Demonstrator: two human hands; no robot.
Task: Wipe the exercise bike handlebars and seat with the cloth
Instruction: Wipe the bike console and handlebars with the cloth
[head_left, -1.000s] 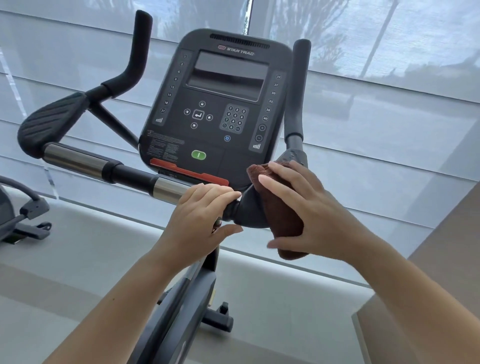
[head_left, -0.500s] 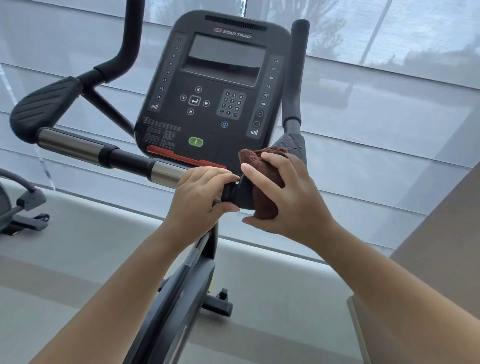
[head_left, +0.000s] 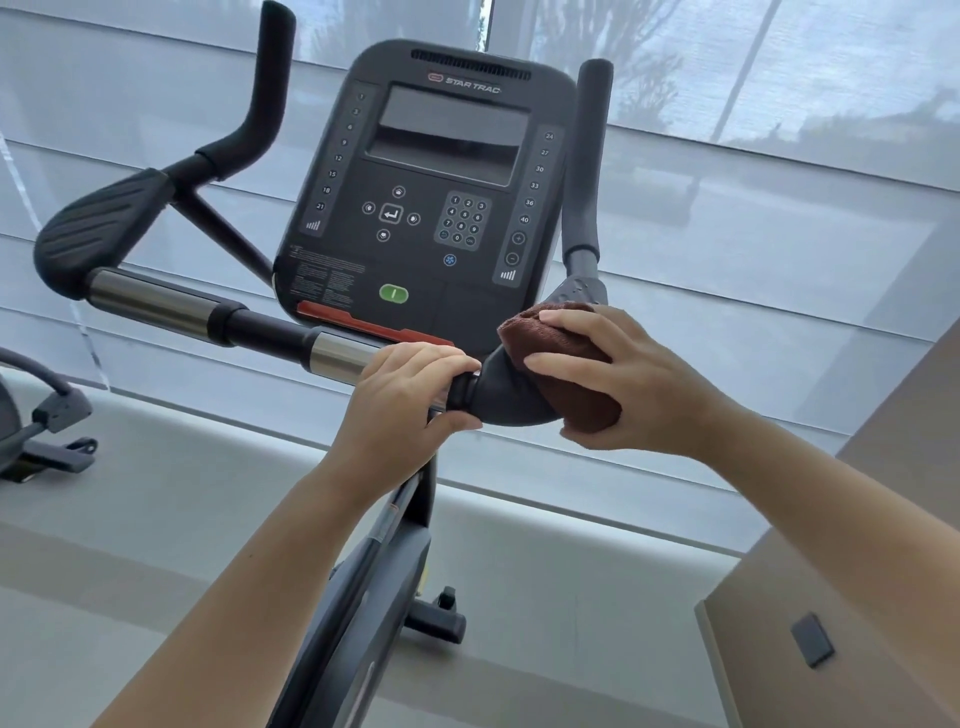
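The right hand (head_left: 639, 379), right of centre in the frame, is cupped over the brown cloth (head_left: 566, 364), fingers spread and curled, pressing it onto the right elbow pad (head_left: 504, 395) of the handlebars (head_left: 260, 332); the cloth is bunched thick, probably so the palm can push firmly and the folds take the pad's curve. The left hand (head_left: 405, 395), at centre, is closed round the crossbar just left of the pad, thumb underneath, touching the black collar where bar meets pad; that grip looks meant to steady the bars and the person's stance while the other hand rubs. The two hands sit just beside each other, not quite touching. Above them the console (head_left: 431, 187) stands tilted toward the camera, and the right upright grip (head_left: 589, 156) rises behind the cloth; the left pad (head_left: 98, 228) and left upright grip (head_left: 260, 88) lie at upper left, well apart from the cloth, with the steel sleeve (head_left: 150, 306) of the crossbar between. The frame (head_left: 358, 613) runs down to the lower centre. The seat is out of view. Judging by this, the wiping is on the right side of the handlebars, with the seat not yet reached; whether the left side is done I cannot tell. Another machine (head_left: 36, 415) shows at the left edge
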